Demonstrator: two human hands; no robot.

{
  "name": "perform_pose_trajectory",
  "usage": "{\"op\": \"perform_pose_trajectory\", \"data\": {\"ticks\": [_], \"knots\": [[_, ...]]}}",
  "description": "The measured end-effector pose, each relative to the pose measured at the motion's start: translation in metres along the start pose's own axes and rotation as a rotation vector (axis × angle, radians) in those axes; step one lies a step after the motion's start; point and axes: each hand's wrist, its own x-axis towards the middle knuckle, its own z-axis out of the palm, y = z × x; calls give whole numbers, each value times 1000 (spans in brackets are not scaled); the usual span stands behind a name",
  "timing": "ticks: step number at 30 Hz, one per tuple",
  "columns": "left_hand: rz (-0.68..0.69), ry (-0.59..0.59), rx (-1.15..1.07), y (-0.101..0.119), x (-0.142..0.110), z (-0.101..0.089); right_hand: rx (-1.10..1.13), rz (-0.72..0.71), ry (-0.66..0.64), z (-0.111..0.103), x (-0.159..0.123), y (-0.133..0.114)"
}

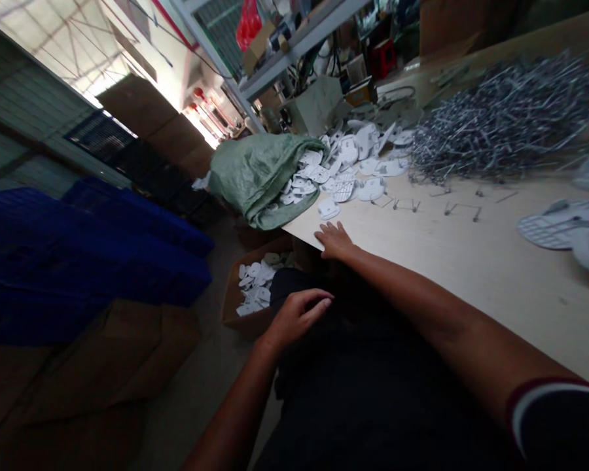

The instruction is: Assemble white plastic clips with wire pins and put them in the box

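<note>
My right hand (336, 241) lies on the near edge of the pale tabletop (412, 242), fingers spread and nothing in them. Just beyond its fingertips is a small white plastic piece (328, 209). Lower down, my left hand (300, 316) hovers over or rests on my dark-clothed leg; its fingers are loosely curved, with a gap at the thumb and no object visible. A green woven sack (260, 173) lies on its side at the table's corner, and white oval plastic pieces (346, 154) spill from its mouth.
A large heap of metal wire springs (505, 118) covers the back right, with several loose springs (463, 210) before it. More white pieces (564, 224) lie at right. Below the corner stands a cardboard box (233, 314) of white parts. Blue crates (88, 255) are stacked at left.
</note>
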Motion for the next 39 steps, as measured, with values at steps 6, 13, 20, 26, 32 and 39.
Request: {"op": "perform_pose_trajectory", "data": {"ticks": [6, 13, 20, 26, 32, 39], "knots": [[-72, -87, -113, -43, -19, 0, -36, 10, -37, -3, -2, 1], [-153, -92, -306, -109, -33, 3, -106, 22, -85, -12, -10, 0], [-178, -35, -497, -159, -22, -1, -129, 4, -44, -9, -16, 7], [-165, -6, -570, -176, -9, -14, -144, 0, -36, -10, -23, 7], [-157, -20, -613, -182, 2, -24, -126, -30, 12, -5, -27, 12], [-234, 114, -861, -206, -8, -16, -189, -60, 17, -3, -28, 17]]}}
